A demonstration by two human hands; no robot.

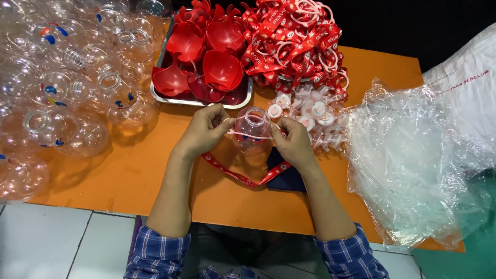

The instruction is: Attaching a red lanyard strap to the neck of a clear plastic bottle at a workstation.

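Note:
A clear round plastic bottle (252,129) stands upright on the orange table (139,175), open mouth up. My left hand (206,129) and my right hand (293,140) each pinch one side of a white ring stretched around the bottle's neck. A red patterned strap (243,176) hangs from that ring and loops toward me between my wrists. Both hands sit against the bottle's sides.
Several clear bottles (67,88) are piled at the left. A metal tray (202,102) holds red cup-shaped pieces (222,70). Behind lie a heap of red straps (294,44), white caps (312,116), and crumpled clear plastic bags (413,160) at the right. A dark blue cloth (289,178) lies under my right wrist.

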